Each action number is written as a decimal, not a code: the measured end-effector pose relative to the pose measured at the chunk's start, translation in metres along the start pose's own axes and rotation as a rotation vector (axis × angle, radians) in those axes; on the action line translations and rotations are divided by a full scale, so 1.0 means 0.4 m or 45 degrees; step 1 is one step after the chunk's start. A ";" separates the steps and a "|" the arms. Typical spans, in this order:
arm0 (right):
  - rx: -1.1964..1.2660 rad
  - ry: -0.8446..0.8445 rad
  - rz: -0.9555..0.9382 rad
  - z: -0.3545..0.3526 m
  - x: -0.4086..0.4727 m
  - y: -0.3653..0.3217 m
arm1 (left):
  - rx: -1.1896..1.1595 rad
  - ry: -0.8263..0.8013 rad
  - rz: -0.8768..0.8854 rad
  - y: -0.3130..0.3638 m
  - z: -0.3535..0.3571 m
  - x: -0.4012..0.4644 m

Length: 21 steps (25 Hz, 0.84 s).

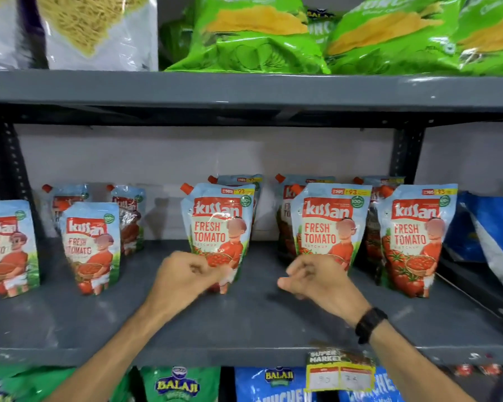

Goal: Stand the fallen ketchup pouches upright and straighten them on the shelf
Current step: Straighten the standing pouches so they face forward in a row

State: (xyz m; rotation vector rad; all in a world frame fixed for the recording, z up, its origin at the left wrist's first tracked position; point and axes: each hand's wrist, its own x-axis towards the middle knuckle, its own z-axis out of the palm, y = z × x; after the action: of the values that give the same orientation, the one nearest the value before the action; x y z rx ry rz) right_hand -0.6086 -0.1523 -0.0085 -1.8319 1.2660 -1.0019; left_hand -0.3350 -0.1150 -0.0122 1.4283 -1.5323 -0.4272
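Several ketchup pouches stand upright on the grey shelf (244, 323), in a front and a back row. The front row runs from a pouch at the far left (8, 248), past a second pouch (90, 248), a middle pouch (218, 227) and a fourth pouch (328, 227), to the right pouch (413, 239). More pouches (129, 216) stand behind them. My left hand (186, 274) is curled shut at the lower left corner of the middle pouch. My right hand (311, 277), with a black wristband, is curled shut in front of the fourth pouch's base. Both are blurred.
A blue bag (488, 233) leans at the shelf's right end. Green snack bags (253, 36) and a white noodle bag (99, 30) fill the shelf above. Balaji bags (180, 384) sit below. A price tag (340, 369) hangs on the front lip. A dark post (404, 158) stands behind.
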 end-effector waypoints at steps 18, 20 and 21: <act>-0.015 -0.050 0.023 0.209 0.149 -0.013 | -0.211 -0.355 -0.184 -0.126 0.037 0.101; -0.044 -0.053 0.018 0.198 0.147 -0.005 | -0.184 -0.346 -0.177 -0.107 0.044 0.090; -0.053 -0.053 0.017 0.195 0.146 -0.002 | -0.173 -0.341 -0.183 -0.098 0.046 0.085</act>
State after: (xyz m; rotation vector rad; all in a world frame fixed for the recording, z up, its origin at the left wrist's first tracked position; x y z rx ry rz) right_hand -0.5264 -0.1991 -0.0321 -1.8641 1.2811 -0.9322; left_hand -0.3226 -0.1618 -0.0380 1.4217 -1.5812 -0.8224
